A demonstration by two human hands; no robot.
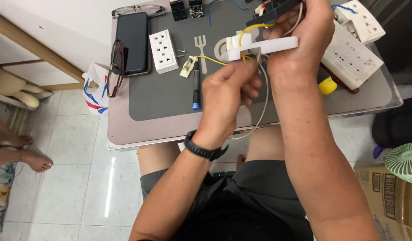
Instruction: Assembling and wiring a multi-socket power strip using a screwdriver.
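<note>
Grey mat covers most of a small pinkish desk (121, 129) in the upper half of the frame, over glossy white floor tiles (81, 187). On the mat, upper left: dark phone (132, 42), w/ two pairs of glasses (115, 67) beside it, a white socket block (163, 51), a fork (200, 51) and a dark pen-like tool w/ blue tip (195, 91). Far right: perforated white casing (349, 58). Another person's bare feet (29, 154) at left edge; green fan (404, 161) and cardboard box (389, 196) lower right.

Upper centre, above the desk: right hand (304, 38) is clenched around a white plastic power-strip part (264, 44) w/ yellow wire (250, 29). Left hand (228, 96), just below it, pinches a small metal piece (258, 57) touching the part's underside. A pale cable (261, 111) hangs between the hands.
</note>
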